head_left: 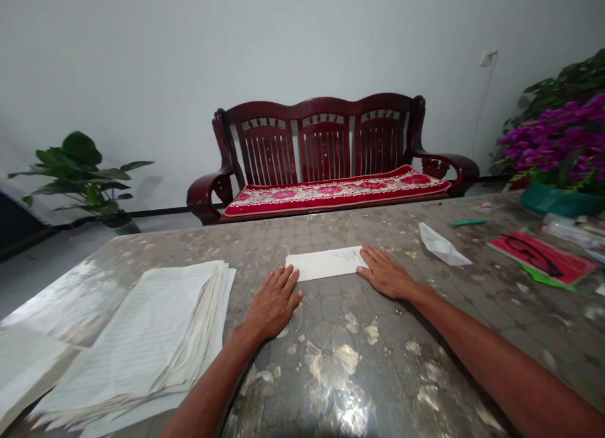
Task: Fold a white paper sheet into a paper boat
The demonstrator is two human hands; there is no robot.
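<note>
A narrow strip of lined paper (326, 265), apparently folded, lies flat on the patterned tabletop (331, 337). Faint writing shows near its right end. Over its left end rests my left hand (274, 302), palm down with the fingers stretched out. My right hand (384, 272) lies flat on the right end, its fingers extended and the thumb a little apart. Neither hand grips the paper; both press on it from above. To the right of my right hand sits a white folded paper boat (442, 244).
At left lies a thick stack of lined sheets (146, 324), beside another paper pile (28, 368). On the right are a green pen (469, 222), eyeglasses (534, 252) on a red packet (567, 261), and purple flowers (558, 142). A wooden bench (324, 148) stands behind the table.
</note>
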